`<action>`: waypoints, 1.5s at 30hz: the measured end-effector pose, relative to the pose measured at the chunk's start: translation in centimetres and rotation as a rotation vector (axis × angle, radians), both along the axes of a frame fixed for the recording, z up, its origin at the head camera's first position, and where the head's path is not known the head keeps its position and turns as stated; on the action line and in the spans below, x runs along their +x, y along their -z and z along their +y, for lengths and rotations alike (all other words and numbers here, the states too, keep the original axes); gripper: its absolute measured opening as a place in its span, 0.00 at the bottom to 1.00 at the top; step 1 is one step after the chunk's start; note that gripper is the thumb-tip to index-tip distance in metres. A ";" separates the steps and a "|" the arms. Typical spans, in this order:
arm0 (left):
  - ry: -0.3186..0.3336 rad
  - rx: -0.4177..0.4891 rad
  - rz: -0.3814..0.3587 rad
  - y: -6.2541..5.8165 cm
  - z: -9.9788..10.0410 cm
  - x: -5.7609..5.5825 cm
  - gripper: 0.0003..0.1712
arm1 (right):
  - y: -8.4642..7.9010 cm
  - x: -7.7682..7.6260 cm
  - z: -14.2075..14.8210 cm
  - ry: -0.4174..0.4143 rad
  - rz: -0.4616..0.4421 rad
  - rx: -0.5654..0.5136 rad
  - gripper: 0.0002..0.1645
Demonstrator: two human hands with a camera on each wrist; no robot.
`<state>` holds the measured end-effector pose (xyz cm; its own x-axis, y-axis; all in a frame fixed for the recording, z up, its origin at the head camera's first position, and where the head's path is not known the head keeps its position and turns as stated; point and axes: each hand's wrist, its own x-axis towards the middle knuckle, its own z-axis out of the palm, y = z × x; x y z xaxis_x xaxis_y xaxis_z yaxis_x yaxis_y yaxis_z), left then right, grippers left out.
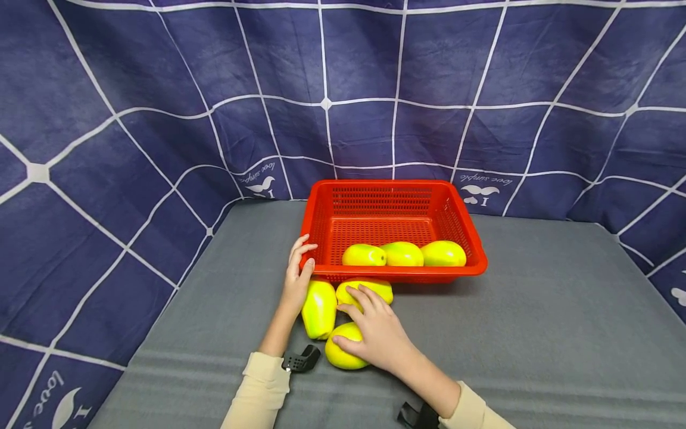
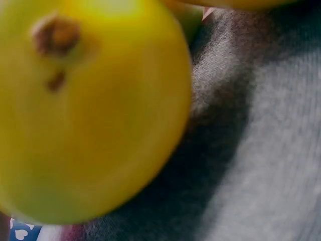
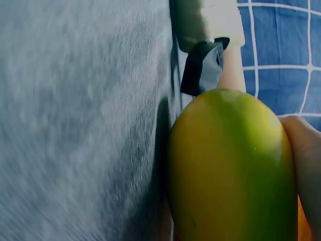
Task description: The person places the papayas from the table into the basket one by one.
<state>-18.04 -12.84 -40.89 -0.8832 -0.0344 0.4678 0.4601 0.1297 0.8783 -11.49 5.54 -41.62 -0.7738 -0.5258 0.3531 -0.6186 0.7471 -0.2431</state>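
Note:
A red plastic basket (image 1: pixel 393 271) holds a row of yellow-green papayas (image 1: pixel 443 254) along its front wall. My left hand (image 1: pixel 296 280) holds the basket's front left corner, fingertips over the rim. Just in front of the basket lie three more: a left papaya (image 1: pixel 318 313), a back papaya (image 1: pixel 379 289) and a front papaya (image 1: pixel 343 351). My right hand (image 1: pixel 377 330) spreads over the last two, its thumb on the front one and its fingers above the back one. The right wrist view shows the thumb (image 3: pixel 304 155) against a papaya (image 3: pixel 230 165). A papaya's stem end (image 2: pixel 95 115) fills much of the left wrist view.
Grey cloth (image 1: pixel 536 333) covers the table. Behind and at the sides hangs a dark blue curtain (image 1: pixel 364 137) with white lines. Black straps (image 1: pixel 302 359) sit at both wrists, close to the tabletop.

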 end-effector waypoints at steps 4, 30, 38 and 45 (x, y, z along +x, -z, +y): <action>-0.005 -0.002 -0.012 0.1 0.0 0.1 0.16 | 0.3 0.7 0.1 -0.026 0.041 0.038 0.27; -0.005 0.015 -0.017 0.0 0.1 0.0 0.16 | 0.1 4.0 2.8 -0.191 -0.158 0.108 0.36; 0.002 0.014 -0.007 0.1 0.0 -0.1 0.16 | -1.8 4.0 3.2 -0.185 -0.127 0.040 0.36; 0.001 0.005 -0.013 0.2 0.0 -0.1 0.17 | -4.7 2.3 3.2 -0.107 -0.102 0.014 0.38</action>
<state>-18.18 -12.87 -41.04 -0.8894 -0.0356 0.4557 0.4485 0.1246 0.8851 -9.23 8.78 -36.89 -0.7448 -0.6111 0.2680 -0.6673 0.6822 -0.2989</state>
